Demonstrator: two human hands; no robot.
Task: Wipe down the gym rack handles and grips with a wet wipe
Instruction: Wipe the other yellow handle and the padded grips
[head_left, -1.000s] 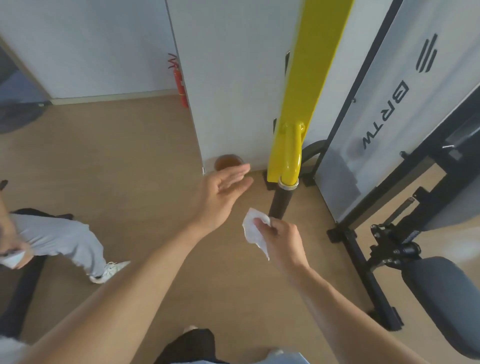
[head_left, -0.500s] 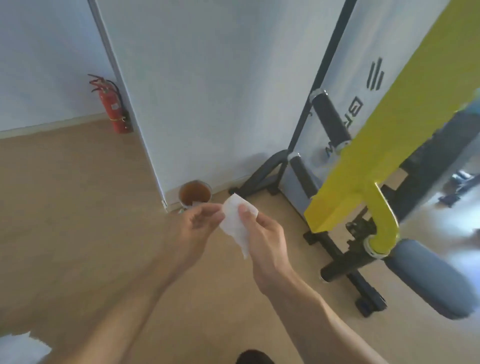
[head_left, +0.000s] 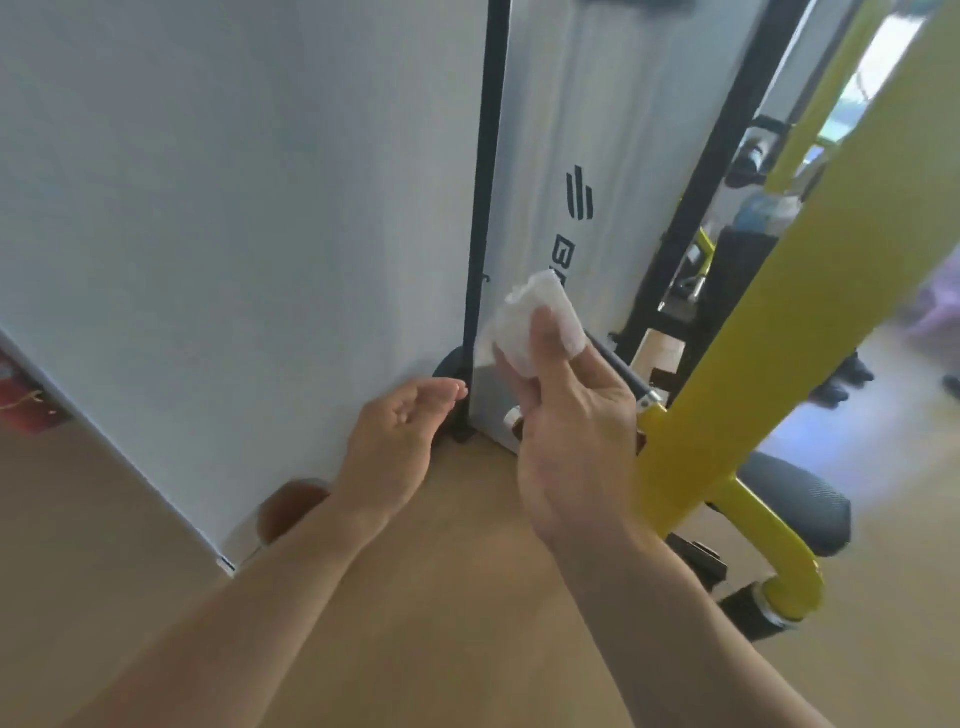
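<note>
Over tan floor (head_left: 467, 597), right hand (head_left: 574, 436) pinching wipe (head_left: 535, 322), white wall (head_left: 234, 234)

My left hand (head_left: 402, 436) has let go of the wet wipe (head_left: 535, 325) and dropped away, empty and loose. My right hand (head_left: 571, 415) alone now pinches it (bunched up), raised just before a black grip (head_left: 618, 366) beyond my fingers.

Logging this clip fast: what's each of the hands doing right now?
Left hand: open, holding nothing.
Right hand: closed on the wet wipe.
</note>
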